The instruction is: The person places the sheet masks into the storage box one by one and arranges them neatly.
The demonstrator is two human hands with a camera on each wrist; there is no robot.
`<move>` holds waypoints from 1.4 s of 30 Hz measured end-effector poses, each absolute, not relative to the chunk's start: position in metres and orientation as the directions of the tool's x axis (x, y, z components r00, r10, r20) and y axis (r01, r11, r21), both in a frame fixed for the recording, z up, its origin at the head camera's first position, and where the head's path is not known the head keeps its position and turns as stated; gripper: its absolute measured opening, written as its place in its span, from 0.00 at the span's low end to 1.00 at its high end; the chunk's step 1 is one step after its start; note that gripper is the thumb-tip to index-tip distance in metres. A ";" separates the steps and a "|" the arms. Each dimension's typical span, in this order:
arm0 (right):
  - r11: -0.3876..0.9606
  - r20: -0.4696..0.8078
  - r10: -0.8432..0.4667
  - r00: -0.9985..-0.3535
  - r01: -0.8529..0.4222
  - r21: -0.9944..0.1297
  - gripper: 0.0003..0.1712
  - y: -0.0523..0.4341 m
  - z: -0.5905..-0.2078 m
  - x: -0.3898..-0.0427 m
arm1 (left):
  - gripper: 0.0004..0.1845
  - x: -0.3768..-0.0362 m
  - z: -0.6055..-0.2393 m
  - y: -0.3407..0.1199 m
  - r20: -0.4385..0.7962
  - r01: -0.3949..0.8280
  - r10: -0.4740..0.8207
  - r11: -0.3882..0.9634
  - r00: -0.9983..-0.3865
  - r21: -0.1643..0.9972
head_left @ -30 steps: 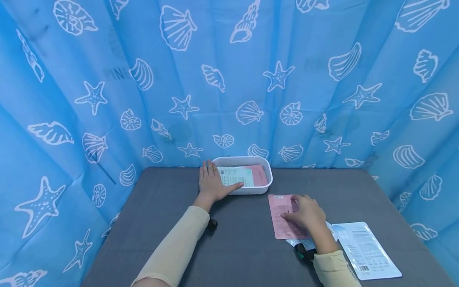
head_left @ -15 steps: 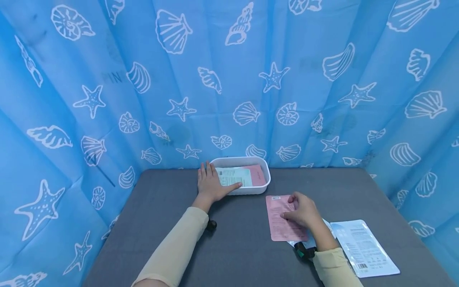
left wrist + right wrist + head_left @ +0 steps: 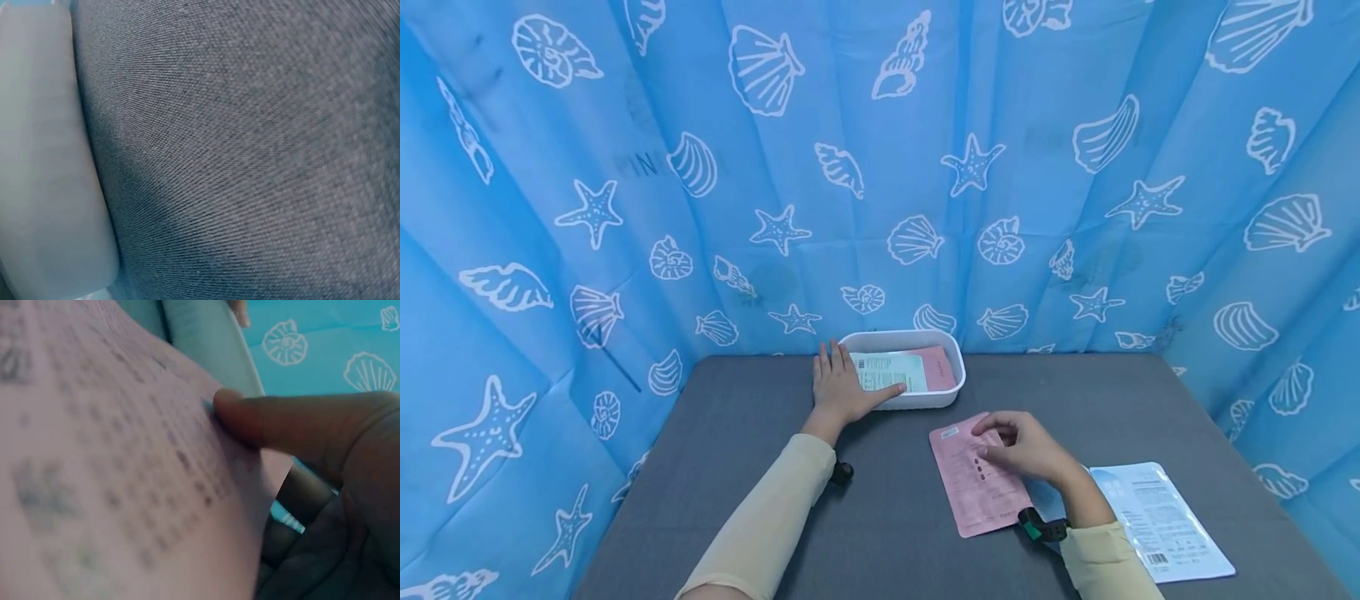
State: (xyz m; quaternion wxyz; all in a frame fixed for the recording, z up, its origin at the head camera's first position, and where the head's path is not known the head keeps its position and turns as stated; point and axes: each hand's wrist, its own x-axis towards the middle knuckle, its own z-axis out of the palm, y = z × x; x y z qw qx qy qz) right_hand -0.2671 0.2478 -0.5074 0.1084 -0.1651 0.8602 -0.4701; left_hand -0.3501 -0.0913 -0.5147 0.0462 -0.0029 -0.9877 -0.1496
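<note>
In the head view my left hand (image 3: 841, 390) rests at the left end of a white plastic bin (image 3: 917, 401), its fingers straight along the side and its thumb across the front rim. Inside the bin lie a pale green packet (image 3: 891, 371) and a pink packet (image 3: 937, 368) partly beneath it. My right hand (image 3: 1028, 450) pinches a flat pink sheet-mask packet (image 3: 973, 483) near its upper right edge. The right wrist view shows the thumb (image 3: 240, 415) pressed on the printed face of that packet, with the other fingers behind it.
Partly hidden under my right wrist is a light blue packet (image 3: 1047, 498). A pale blue-white packet (image 3: 1161, 521) lies to its right on the grey cloth-covered table (image 3: 880, 525). A blue shell-patterned curtain (image 3: 850, 217) hangs behind and at both sides.
The pink packet in my right hand has shifted left and turned, its lower end swinging toward the right. My left hand and the bin stay in place.
</note>
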 end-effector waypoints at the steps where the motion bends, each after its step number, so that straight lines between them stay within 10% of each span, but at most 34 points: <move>1: 0.495 -0.022 -0.403 -0.915 -0.197 -0.846 0.14 0.247 -0.507 -0.267 | 0.81 -0.349 -0.514 -0.091 0.094 0.018 -0.010 0.954 -0.996 0.298; 14: 0.342 0.123 -0.348 -0.929 -0.248 -0.906 0.18 0.246 -0.477 -0.259 | 0.79 -0.348 -0.502 -0.087 0.119 0.020 -0.014 0.961 -0.993 0.277; 31: 0.181 0.269 0.178 -0.947 -0.237 -0.954 0.23 0.231 -0.461 -0.274 | 0.79 -0.349 -0.513 -0.085 0.109 0.005 -0.023 0.968 -0.994 0.252; 42: 0.103 0.389 0.429 -0.815 -0.384 -0.918 0.21 0.201 -0.471 -0.294 | 0.81 -0.352 -0.519 -0.088 0.095 -0.013 -0.034 0.976 -0.995 0.218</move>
